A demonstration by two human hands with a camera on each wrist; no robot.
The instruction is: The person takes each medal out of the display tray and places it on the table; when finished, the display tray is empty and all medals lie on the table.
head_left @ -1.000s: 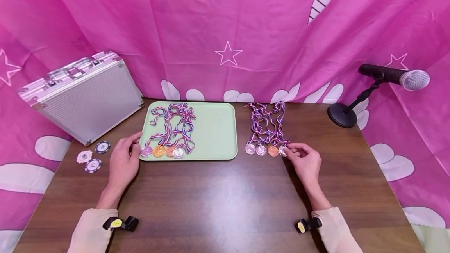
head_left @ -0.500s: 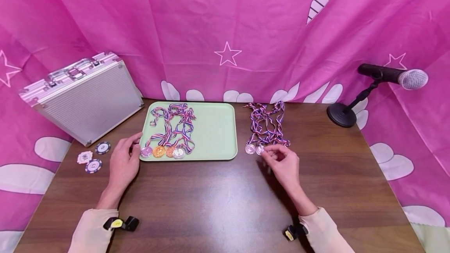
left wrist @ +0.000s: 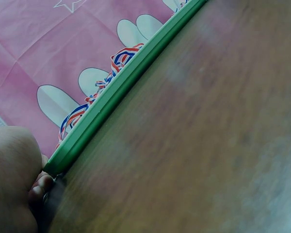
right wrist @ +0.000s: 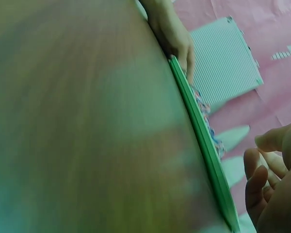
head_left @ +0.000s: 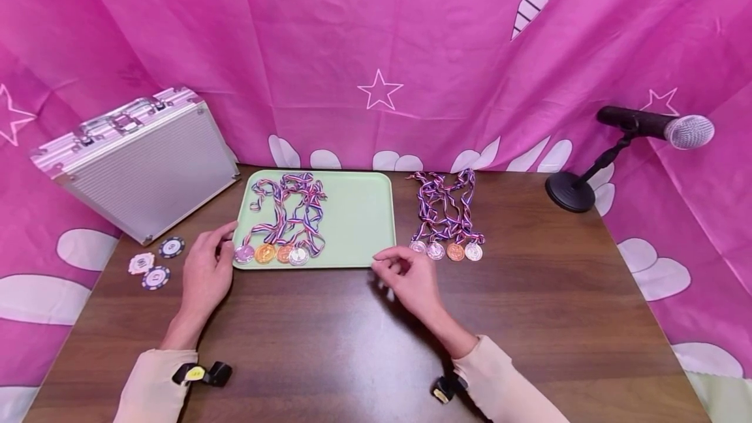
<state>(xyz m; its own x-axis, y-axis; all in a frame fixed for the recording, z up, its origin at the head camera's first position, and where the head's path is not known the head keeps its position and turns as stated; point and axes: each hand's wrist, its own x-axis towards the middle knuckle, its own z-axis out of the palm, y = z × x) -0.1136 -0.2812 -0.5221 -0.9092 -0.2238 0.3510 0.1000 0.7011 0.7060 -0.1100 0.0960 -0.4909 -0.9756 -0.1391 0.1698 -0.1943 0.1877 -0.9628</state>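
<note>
A pale green tray (head_left: 360, 220) lies on the table, bearing a row of medals (head_left: 266, 253) in purple, gold, bronze and silver on tangled striped ribbons. My left hand (head_left: 207, 269) holds the tray's left end, its fingers tucked at the corner in the left wrist view. My right hand (head_left: 411, 279), fingers loosely curled and holding nothing, is by the tray's front right corner. In the right wrist view, bare fingertips show beside the green rim. Right of the tray lies a second row of medals (head_left: 455, 251), ribbons stretched toward the curtain; the hand slightly overlaps the leftmost one.
A silver aluminium case (head_left: 153, 168) stands at the back left, with several poker chips (head_left: 155, 277) in front of it. A microphone on a black stand (head_left: 570, 192) is at the back right. A pink curtain (head_left: 329, 51) hangs behind the wooden table (head_left: 329, 344).
My right hand has swept left from the rightmost medal, past the row, to the tray's front right corner. The left hand and the medals have stayed in place.
</note>
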